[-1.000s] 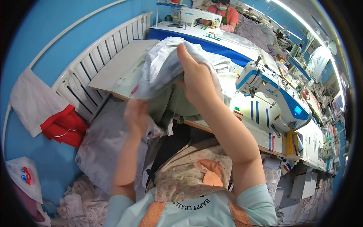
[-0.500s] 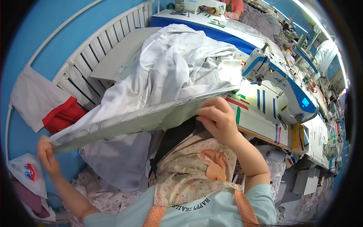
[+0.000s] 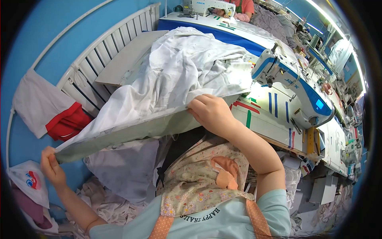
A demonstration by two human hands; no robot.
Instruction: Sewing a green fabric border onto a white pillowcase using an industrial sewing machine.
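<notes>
A large heap of white fabric (image 3: 175, 67) lies on the sewing table, its near edge running across in front of me. Along that edge shows a grey-green strip (image 3: 131, 137). At the far left end, my left hand (image 3: 52, 167) pinches the corner of the fabric. My right hand (image 3: 211, 113) grips the same edge nearer the sewing machine, fingers closed over the top. Between the hands the edge is stretched fairly straight. Right of the heap stands a white and blue sewing machine (image 3: 294, 85); the fabric's right end lies near its needle area.
A white railing (image 3: 105, 51) borders the table on the left, with a white and red cloth (image 3: 51, 107) hanging beside it. Coloured tape strips (image 3: 274, 104) mark the table. Scissors (image 3: 296, 126) lie near a yellow box (image 3: 313, 141). Another person (image 3: 246, 8) sits behind a farther machine.
My right hand has moved left and slightly up along the fabric edge, its fingers now over the top. My left hand keeps hold of the corner, almost unmoved.
</notes>
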